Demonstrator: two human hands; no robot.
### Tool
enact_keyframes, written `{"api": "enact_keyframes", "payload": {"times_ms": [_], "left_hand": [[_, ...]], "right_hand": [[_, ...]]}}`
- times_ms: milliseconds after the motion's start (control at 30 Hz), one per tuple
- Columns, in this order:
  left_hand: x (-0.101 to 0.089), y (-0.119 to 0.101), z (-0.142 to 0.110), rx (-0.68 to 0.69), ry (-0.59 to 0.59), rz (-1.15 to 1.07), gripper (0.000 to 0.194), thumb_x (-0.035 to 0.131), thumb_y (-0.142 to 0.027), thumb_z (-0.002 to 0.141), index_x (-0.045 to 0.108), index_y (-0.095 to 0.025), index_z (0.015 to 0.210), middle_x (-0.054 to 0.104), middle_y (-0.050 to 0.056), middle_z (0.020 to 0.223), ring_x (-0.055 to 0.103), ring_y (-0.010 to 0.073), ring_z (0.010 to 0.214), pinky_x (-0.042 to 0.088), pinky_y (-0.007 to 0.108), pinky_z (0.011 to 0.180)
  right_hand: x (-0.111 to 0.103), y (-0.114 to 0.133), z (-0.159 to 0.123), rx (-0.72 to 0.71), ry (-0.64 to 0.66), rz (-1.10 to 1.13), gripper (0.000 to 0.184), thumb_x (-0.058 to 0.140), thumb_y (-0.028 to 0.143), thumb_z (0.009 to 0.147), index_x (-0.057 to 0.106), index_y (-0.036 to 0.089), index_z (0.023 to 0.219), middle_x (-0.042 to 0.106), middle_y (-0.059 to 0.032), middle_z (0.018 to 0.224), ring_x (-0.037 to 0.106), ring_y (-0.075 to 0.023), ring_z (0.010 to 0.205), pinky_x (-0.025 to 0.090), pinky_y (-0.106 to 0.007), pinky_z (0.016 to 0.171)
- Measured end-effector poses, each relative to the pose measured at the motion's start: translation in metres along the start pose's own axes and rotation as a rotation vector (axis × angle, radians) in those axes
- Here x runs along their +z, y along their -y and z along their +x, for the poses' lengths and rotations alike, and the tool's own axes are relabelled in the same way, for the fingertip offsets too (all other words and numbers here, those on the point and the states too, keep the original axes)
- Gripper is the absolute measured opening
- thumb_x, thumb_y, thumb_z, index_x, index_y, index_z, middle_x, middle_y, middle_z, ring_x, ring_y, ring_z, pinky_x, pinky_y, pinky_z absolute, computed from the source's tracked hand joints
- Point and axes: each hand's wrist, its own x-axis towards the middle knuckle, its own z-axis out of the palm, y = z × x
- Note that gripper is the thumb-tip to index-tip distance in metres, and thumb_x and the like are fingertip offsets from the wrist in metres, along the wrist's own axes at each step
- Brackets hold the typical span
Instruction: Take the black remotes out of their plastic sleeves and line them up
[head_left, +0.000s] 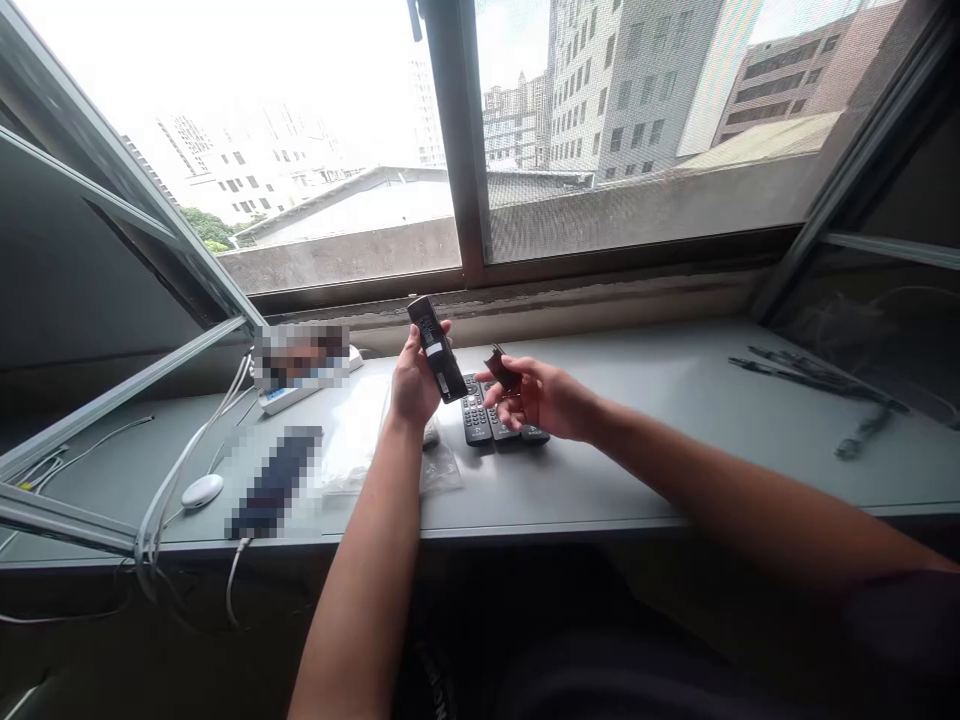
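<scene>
My left hand (415,388) is closed around a black remote control (437,350), whose back faces me with a white label on it. The remote is tilted above the table. To its right, my right hand (546,398) pinches a small dark battery cover (501,368) between thumb and fingers, apart from the remote. Beneath the hands, several black remote controls (478,425) lie side by side on the table, buttons up, partly hidden by my right hand. A clear plastic bag (441,470) lies beside my left wrist.
On the grey table (637,470), a white sheet-like bag (349,440), a round white puck (202,490), white cables (169,470) and a power strip (307,390) are at left. Dark straps (817,380) lie at right. A window frame (469,200) stands behind the table.
</scene>
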Motion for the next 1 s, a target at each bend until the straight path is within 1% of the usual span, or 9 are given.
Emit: {"api": "enact_keyframes", "payload": {"times_ms": [67,133,200,333,600,700,800,900,1000], "left_hand": [[0.001,0.0,0.0,-0.009,0.01,-0.02,0.036,0.07,-0.054,0.104,0.079,-0.022,0.118,0.081,0.008,0.105,0.07,0.0161,0.077,0.056,0.027,0.07],[0.004,0.0,-0.001,-0.02,0.023,-0.02,0.036,0.071,-0.054,0.104,0.08,-0.022,0.119,0.081,0.008,0.105,0.069,0.0164,0.078,0.056,0.028,0.07],[0.006,-0.001,-0.003,-0.029,0.034,-0.015,0.038,0.073,-0.054,0.103,0.079,-0.023,0.123,0.081,0.007,0.11,0.07,0.0167,0.082,0.056,0.028,0.072],[0.011,-0.002,-0.006,-0.045,0.062,-0.01,0.045,0.077,-0.054,0.1,0.076,-0.025,0.134,0.079,0.007,0.123,0.07,0.0166,0.091,0.055,0.028,0.076],[0.008,-0.001,-0.006,-0.052,0.125,0.017,0.049,0.08,-0.055,0.097,0.075,-0.027,0.138,0.078,0.007,0.125,0.07,0.0176,0.09,0.058,0.03,0.079],[0.008,-0.001,-0.006,-0.085,0.129,0.032,0.048,0.077,-0.055,0.099,0.075,-0.026,0.137,0.078,0.008,0.125,0.071,0.0178,0.089,0.06,0.031,0.081],[0.009,-0.002,-0.007,-0.121,0.139,0.031,0.043,0.072,-0.05,0.103,0.075,-0.023,0.137,0.079,0.009,0.127,0.073,0.0189,0.093,0.061,0.03,0.082],[0.011,-0.003,-0.008,-0.144,0.153,0.005,0.038,0.069,-0.043,0.105,0.076,-0.021,0.135,0.079,0.01,0.128,0.074,0.019,0.098,0.061,0.029,0.084],[0.014,-0.005,-0.009,-0.156,0.162,-0.033,0.035,0.068,-0.04,0.106,0.077,-0.02,0.133,0.08,0.009,0.126,0.074,0.0184,0.1,0.061,0.028,0.085]], "right_hand": [[0.001,0.002,-0.002,0.054,0.018,0.071,0.041,0.053,0.044,0.111,0.075,0.01,0.117,0.068,-0.0052,0.073,0.052,-0.0135,0.05,0.046,-0.026,0.047],[0.001,0.004,-0.004,0.095,0.018,0.127,0.042,0.054,0.046,0.109,0.076,0.011,0.114,0.057,0.0,0.065,0.037,-0.0103,0.046,0.036,-0.024,0.044],[0.0,0.005,-0.005,0.115,0.03,0.17,0.041,0.053,0.045,0.109,0.076,0.011,0.113,0.05,0.0018,0.064,0.03,-0.0101,0.047,0.032,-0.023,0.044],[0.0,0.007,-0.006,0.153,0.072,0.227,0.042,0.048,0.045,0.113,0.075,0.013,0.111,0.041,0.0044,0.062,0.022,-0.0105,0.049,0.03,-0.023,0.045],[0.004,0.007,-0.007,0.157,0.024,0.214,0.051,0.045,0.054,0.115,0.075,0.012,0.112,0.038,0.0043,0.066,0.022,-0.011,0.051,0.027,-0.023,0.045],[0.004,0.007,-0.007,0.153,0.037,0.206,0.052,0.043,0.055,0.115,0.074,0.014,0.11,0.037,0.0041,0.065,0.02,-0.0118,0.052,0.027,-0.022,0.044],[0.003,0.008,-0.007,0.15,0.053,0.183,0.049,0.044,0.054,0.114,0.074,0.016,0.108,0.039,0.0034,0.064,0.02,-0.0124,0.052,0.026,-0.022,0.044],[0.003,0.007,-0.007,0.154,0.074,0.159,0.043,0.051,0.053,0.111,0.074,0.017,0.108,0.044,0.0023,0.067,0.026,-0.0123,0.052,0.031,-0.023,0.045],[0.001,0.005,-0.008,0.132,0.101,0.141,0.035,0.059,0.05,0.108,0.073,0.018,0.104,0.054,-0.0005,0.073,0.037,-0.0127,0.055,0.038,-0.024,0.05]]}}
